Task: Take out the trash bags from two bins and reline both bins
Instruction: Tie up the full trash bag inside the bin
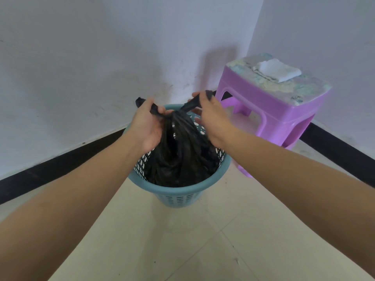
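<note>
1. My left hand [147, 122] grips one twisted tail of the black trash bag [178, 159], fingers curled tight round it. The tail's end pokes out past my knuckles.
2. My right hand [211, 118] grips the other tail the same way, thumb and fingers wrapped over it.
3. The two tails meet at a bunched neck [172, 115] between my hands. I judge I am pulling them apart to cinch a knot so nothing spills on the lift.
4. The bag sits inside the teal perforated bin [178, 192], its body slack below the rim and only the neck drawn up above it. It is not lifted out yet.
5. I hold the neck over the bin's middle, which I judge keeps the load supported while I tie.
6. The bin stands on a pale tiled floor [203, 240] in a corner. The walls [81, 57] are white and scuffed, with a black baseboard [60, 165].
7. A purple plastic stool [269, 110] stands just beside the bin on the right, with a folded white cloth [278, 69] on its top.
8. A second bin and fresh liners are not in view.
</note>
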Tool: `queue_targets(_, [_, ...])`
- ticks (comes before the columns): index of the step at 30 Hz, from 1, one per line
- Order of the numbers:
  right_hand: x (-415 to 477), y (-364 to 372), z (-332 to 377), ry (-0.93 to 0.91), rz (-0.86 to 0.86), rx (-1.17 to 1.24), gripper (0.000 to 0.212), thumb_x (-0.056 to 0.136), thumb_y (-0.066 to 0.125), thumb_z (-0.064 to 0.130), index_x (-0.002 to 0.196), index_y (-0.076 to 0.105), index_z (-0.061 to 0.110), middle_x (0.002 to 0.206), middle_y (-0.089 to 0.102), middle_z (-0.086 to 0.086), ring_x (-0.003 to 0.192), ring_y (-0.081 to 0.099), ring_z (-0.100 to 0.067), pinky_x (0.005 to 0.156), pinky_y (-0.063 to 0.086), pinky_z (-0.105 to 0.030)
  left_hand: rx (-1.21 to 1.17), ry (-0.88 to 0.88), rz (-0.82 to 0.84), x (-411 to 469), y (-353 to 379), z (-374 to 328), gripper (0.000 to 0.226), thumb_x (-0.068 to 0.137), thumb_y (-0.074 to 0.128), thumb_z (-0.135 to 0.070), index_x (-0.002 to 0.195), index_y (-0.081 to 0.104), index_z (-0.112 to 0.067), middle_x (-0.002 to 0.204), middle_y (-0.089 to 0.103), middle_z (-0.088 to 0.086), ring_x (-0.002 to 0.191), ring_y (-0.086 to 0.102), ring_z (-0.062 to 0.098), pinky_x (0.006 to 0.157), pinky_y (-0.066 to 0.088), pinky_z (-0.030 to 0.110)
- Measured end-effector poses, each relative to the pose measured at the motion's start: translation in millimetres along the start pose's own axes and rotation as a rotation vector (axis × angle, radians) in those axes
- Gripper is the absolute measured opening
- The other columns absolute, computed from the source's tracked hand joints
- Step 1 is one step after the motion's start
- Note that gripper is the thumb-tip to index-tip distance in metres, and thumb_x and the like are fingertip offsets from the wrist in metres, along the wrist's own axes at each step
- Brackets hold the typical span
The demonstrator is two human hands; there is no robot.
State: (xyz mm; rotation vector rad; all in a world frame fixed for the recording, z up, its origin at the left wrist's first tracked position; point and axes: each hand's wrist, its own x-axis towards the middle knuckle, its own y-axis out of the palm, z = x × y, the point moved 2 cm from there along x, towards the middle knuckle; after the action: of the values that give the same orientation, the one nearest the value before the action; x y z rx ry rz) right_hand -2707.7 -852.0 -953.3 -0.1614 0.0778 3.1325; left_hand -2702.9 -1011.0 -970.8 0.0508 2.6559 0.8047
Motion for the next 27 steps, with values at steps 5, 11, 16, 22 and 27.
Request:
queue_targets(5, [9.2, -2.4, 12.4, 0.188, -0.122, 0.638, 0.027, 0.107, 0.033, 0.015, 0.087, 0.051, 0.012, 0.083, 0.067, -0.010, 0.084, 0.068, -0.029, 0.096, 0.053, -0.044, -0.441, 0.161, -0.138, 4.1, 12.8, -23.9, 0.050, 0.106, 0.025, -0.039, 0.071, 0.045, -0.012, 0.084, 0.069, 0.016, 0.086, 0.069, 0.030, 0.093, 0.053, 0.042])
queue_targets(11, [11.8, -32.1, 3.8, 0.175, -0.244, 0.545, 0.029, 0.101, 0.031, 0.005, 0.076, 0.042, 0.015, 0.042, 0.021, 0.006, 0.035, 0.021, -0.011, 0.046, 0.038, -0.026, -0.211, 0.251, -0.451, -0.3, -24.5, -35.4, 0.040, 0.103, 0.030, -0.023, 0.063, 0.029, -0.020, 0.045, 0.023, -0.007, 0.039, 0.015, 0.011, 0.038, 0.018, 0.020])
queue_targets(16, [24.0, -102.0, -15.6, 0.169, -0.418, 0.206, 0.026, 0.105, 0.030, 0.018, 0.087, 0.048, 0.016, 0.048, 0.029, 0.004, 0.039, 0.025, -0.012, 0.037, 0.024, -0.019, 0.050, 0.257, -0.511, -0.8, -53.7, -34.4, 0.041, 0.103, 0.032, -0.032, 0.063, 0.030, -0.023, 0.044, 0.021, -0.008, 0.039, 0.012, 0.011, 0.039, 0.012, 0.021])
queue_targets(22, [23.5, -118.6, -4.7, 0.018, -0.424, -0.183, 0.035, 0.107, 0.033, 0.038, 0.097, 0.061, 0.020, 0.066, 0.055, 0.001, 0.065, 0.057, -0.019, 0.064, 0.057, -0.037, 0.352, 0.330, -0.374, -4.8, -37.9, -40.7, 0.052, 0.105, 0.031, -0.044, 0.066, 0.046, -0.013, 0.048, 0.050, 0.001, 0.045, 0.055, 0.019, 0.053, 0.053, 0.029])
queue_targets(27, [15.9, -101.9, 14.0, -0.137, -0.380, -0.640, 0.055, 0.105, 0.025, 0.053, 0.104, 0.063, 0.012, 0.086, 0.072, -0.006, 0.064, 0.070, -0.020, 0.072, 0.057, -0.040, 0.863, 0.252, -0.468, -18.2, -39.8, -54.0, 0.072, 0.100, 0.016, -0.061, 0.093, 0.066, -0.009, 0.095, 0.072, 0.015, 0.073, 0.073, 0.032, 0.062, 0.057, 0.036])
